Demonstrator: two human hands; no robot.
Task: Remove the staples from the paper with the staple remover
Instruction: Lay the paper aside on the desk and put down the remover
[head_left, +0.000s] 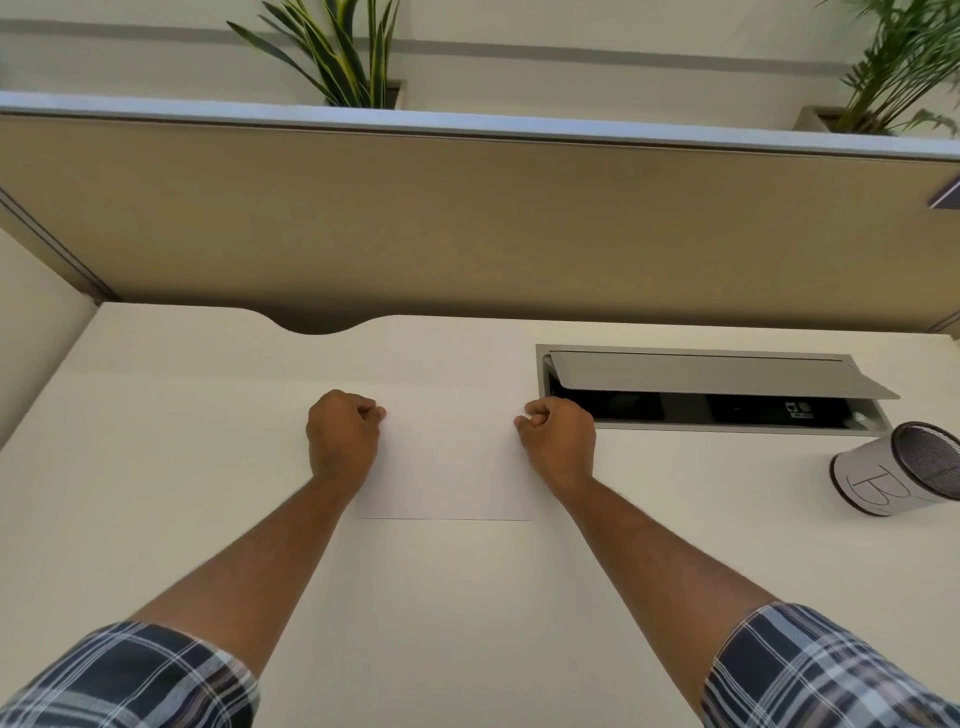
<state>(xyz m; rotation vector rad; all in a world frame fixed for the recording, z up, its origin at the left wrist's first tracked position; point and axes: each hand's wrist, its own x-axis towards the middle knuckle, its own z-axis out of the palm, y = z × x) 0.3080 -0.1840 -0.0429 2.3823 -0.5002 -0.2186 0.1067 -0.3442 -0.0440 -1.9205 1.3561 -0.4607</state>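
1. The sheet of paper (447, 457) lies flat on the white tabletop (156, 467).
2. The left hand (343, 434) is curled at the paper's left edge; whether it pinches the sheet is unclear.
3. The right hand (558, 436) is curled likewise at the right edge.
4. A mesh pen cup (893, 467) lies tipped over, far right.

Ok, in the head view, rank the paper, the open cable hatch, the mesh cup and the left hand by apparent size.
1. Cable hatch
2. Paper, its far edge faint against the desk
3. Mesh cup, partly cut off by the frame
4. Left hand, close to the cup, so that order is unsure

Curled hands (452, 439) at both paper (447, 467) edges
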